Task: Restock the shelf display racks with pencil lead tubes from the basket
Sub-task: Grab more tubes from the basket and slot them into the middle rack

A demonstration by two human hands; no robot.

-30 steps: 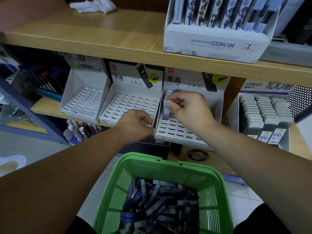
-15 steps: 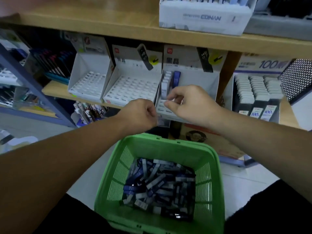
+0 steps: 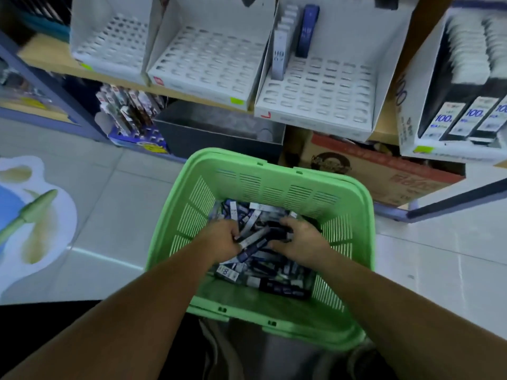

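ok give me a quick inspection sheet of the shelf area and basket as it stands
surface: wooden shelf, tiled floor below
job's things: green basket holds loose lead tubes; right rack has a row of white tubes and one blue tube at its left edge; middle rack and left rack show none
clutter: cardboard box and dark bin under the shelf
fingers: left hand grips lead tubes in the basket; right hand fingers curled in the pile, hold unclear
cables: nothing seen
surroundings: boxed display at right, white floor mat at left
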